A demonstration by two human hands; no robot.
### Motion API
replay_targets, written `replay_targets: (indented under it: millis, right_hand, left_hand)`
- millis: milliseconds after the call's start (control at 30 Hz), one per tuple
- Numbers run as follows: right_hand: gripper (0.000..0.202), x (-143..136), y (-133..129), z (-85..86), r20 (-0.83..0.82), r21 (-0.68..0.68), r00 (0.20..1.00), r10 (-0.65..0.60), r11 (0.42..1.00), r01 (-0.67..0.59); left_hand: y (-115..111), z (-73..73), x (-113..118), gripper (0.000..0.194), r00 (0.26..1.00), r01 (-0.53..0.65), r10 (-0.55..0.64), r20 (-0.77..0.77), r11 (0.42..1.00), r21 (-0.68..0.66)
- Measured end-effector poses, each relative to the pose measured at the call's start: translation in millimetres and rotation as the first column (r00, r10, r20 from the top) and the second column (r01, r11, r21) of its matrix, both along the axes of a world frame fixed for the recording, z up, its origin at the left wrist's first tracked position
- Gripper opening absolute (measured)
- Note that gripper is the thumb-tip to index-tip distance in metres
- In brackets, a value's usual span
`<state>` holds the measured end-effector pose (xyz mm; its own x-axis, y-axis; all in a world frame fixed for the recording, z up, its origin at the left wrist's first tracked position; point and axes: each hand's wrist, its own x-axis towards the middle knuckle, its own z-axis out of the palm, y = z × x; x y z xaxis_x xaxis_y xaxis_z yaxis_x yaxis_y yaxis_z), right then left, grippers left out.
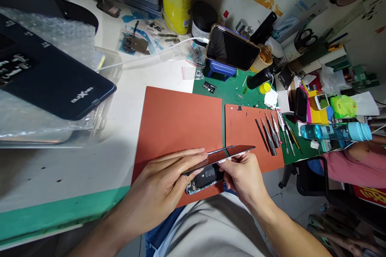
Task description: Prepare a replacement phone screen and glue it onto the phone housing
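Note:
An opened phone is between my hands at the front edge of the work mats. Its thin dark screen panel [229,156] is lifted at an angle over the phone body [208,176], where a black battery shows. My left hand [159,182] is closed around the left end, fingers along the panel and thumb at the body. At the other end, my right hand [245,174] pinches the panel's lower edge near the body, with its fingers curled underneath and partly hidden. Whether the two phone parts are still joined by a cable, I cannot tell.
Beneath lie two brown mats [181,116], the right one bearing several screwdrivers [269,134]. Behind them, a phone [232,48] leans on a blue stand. A dark boxed device [60,76] rests on bubble wrap at left. A blue bottle [334,131] lies right, near a seated person.

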<state>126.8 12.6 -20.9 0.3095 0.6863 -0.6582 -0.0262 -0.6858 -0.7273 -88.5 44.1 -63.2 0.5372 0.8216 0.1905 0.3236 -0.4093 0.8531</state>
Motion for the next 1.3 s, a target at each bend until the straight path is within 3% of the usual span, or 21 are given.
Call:
replay_targets:
  millis: [667, 967, 1300]
  right_hand:
    - [0.024, -7.0, 2.8, 7.2, 0.115, -0.034, 0.993, 0.0, 0.999, 0.004]
    - [0.027, -6.2, -1.3, 1.6, 0.136, 0.007, 0.991, 0.006, 1.0, -0.007]
    - [0.024, -7.6, 1.3, 4.4, 0.18, 0.007, 0.981, 0.07, 0.997, -0.072]
  left_hand:
    - [1.7, 4.0, -1.5, 0.037, 1.0, 0.001, 0.0, -0.012, 0.999, 0.034]
    - [0.9, 3.6, -1.9, 0.038, 1.0, -0.003, 0.003, 0.002, 0.999, 0.038]
    - [1.0, 4.4, -0.1, 0.038, 1.0, -0.002, 0.002, 0.0, 0.999, 0.041]
